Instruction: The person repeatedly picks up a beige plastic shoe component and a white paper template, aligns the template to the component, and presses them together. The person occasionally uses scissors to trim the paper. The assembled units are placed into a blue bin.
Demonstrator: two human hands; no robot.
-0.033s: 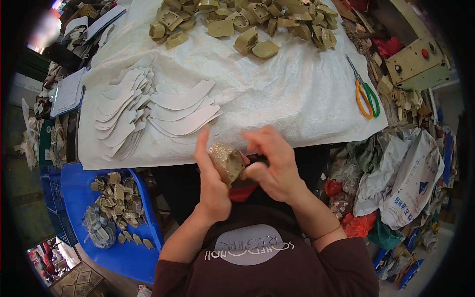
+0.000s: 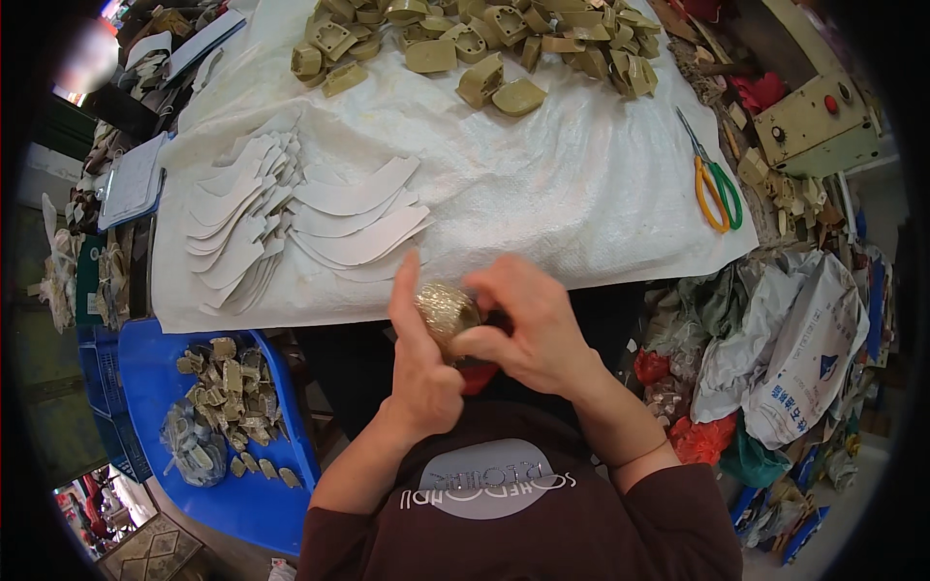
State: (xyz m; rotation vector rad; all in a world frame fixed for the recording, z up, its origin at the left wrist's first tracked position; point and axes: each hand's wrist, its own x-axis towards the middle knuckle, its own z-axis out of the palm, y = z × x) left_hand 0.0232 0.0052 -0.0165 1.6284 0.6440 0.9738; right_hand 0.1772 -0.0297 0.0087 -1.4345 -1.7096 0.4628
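Observation:
A block-shaped shoe heel (image 2: 446, 312) wrapped in glittery gold material is held in front of my body, just off the table's near edge. My left hand (image 2: 418, 363) grips it from the left, with the index finger pointing up along its side. On the other side, my right hand (image 2: 523, 329) closes its curled fingers and thumb on the heel's right edge. Those fingers hide that edge. Beyond my left hand, curved pale strips (image 2: 354, 218) lie in overlapping stacks on the white sheet (image 2: 523, 203). At the far side is a heap of bare tan heels (image 2: 431, 55).
Scissors (image 2: 717, 184) with yellow and green handles lie near the sheet's right edge. A blue plastic chair or tub (image 2: 262, 499) at left bears glittery heels (image 2: 232, 387) and a clear bag (image 2: 194, 445). Plastic sacks (image 2: 804, 358) crowd the right. A control box (image 2: 819, 121) stands beyond.
My right hand has closed in on the heel, its fingers curling against the edge where they were spread before. The heel has turned, showing more of its glittery side and less of its hollow face.

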